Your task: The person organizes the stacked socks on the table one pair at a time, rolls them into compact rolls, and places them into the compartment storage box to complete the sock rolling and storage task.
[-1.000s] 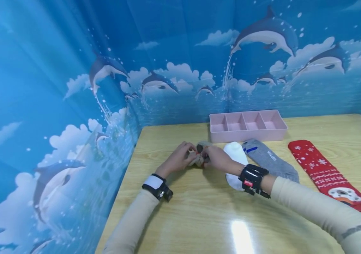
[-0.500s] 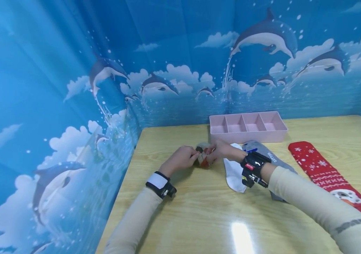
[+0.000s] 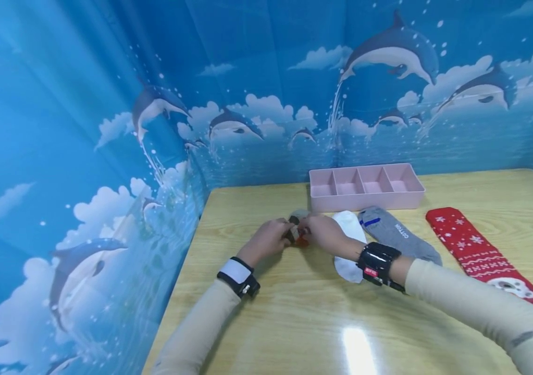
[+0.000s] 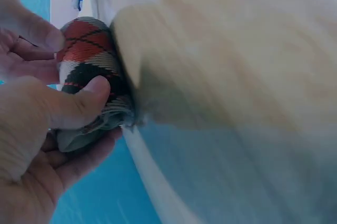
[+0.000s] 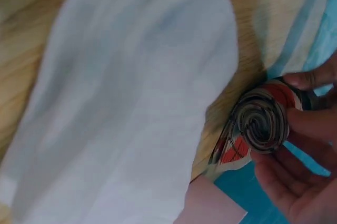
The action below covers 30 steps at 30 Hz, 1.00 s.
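A patterned sock (image 4: 87,50) in red, black and grey diamonds is rolled into a thick coil on the table. My left hand (image 3: 268,240) grips one end of the roll, thumb on top and fingers beneath in the left wrist view. From the other side my right hand (image 3: 326,234) holds the same roll, its fingertips against the fabric. Spiral layers show at the end of the rolled sock (image 5: 263,121) in the right wrist view, with a flat length of it still extending out. In the head view the hands cover most of it.
Just right of the hands lies a white sock (image 3: 348,268), then a grey sock (image 3: 399,234) and a red snowflake sock (image 3: 477,245). A pink divided box (image 3: 367,202) stands behind them. A dolphin-print curtain (image 3: 266,78) borders the table's back and left.
Both hands stay at the sock and shift their fingers, working the roll. The right wrist dipped over the grey sock half a second ago and has turned back. The other socks stay put.
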{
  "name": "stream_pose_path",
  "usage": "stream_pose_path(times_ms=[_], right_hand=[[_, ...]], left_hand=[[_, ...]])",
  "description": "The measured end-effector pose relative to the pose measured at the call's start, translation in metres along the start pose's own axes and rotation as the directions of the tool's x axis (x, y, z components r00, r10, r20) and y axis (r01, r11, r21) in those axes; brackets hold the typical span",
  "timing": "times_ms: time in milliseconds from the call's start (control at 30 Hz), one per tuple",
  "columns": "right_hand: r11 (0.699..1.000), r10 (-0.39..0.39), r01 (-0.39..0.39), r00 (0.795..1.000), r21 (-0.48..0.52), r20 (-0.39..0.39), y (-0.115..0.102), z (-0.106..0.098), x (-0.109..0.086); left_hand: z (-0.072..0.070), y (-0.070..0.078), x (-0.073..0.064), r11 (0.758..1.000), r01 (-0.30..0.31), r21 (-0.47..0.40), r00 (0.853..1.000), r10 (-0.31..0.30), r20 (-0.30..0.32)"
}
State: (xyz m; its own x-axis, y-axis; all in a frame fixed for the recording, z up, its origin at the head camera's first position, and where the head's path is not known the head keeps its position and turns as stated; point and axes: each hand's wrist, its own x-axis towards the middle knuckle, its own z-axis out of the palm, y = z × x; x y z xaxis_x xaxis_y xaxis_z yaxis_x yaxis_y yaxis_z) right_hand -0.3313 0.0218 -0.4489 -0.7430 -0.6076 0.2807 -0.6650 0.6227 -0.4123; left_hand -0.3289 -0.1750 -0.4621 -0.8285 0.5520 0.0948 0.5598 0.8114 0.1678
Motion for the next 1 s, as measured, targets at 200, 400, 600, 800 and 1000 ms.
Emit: stream_pose_path(times_ms=[200,400,600,800,1000], right_hand=[[0.965,-0.144,0.137,0.989,-0.223,-0.017,0.002,0.008,-0.008],[0.981,-0.174,0.175,0.984,-0.086,0.028,0.018,0.008,-0.001],[0.976,-0.171,0.153,0.979,0.158,0.11,0.032,-0.005,0.015],[0.918,-0.204,0.117,0.958,0.378,0.2,0.048,-0.009,0.028],[0.891,-0.14,-0.01,0.945,0.454,0.296,0.056,-0.021,0.03]], left_hand=[[-0.008,0.003,0.01,1.0,0.03,-0.006,0.999,-0.03,0.045],[-0.012,0.008,0.02,0.995,0.098,-0.017,0.987,-0.095,0.129],[-0.009,0.011,0.026,0.99,0.141,0.029,0.976,-0.144,0.163],[-0.001,0.009,0.025,0.99,0.044,0.133,0.999,-0.043,-0.008],[-0.003,0.011,0.025,0.985,0.02,0.17,0.993,0.0,-0.12]])
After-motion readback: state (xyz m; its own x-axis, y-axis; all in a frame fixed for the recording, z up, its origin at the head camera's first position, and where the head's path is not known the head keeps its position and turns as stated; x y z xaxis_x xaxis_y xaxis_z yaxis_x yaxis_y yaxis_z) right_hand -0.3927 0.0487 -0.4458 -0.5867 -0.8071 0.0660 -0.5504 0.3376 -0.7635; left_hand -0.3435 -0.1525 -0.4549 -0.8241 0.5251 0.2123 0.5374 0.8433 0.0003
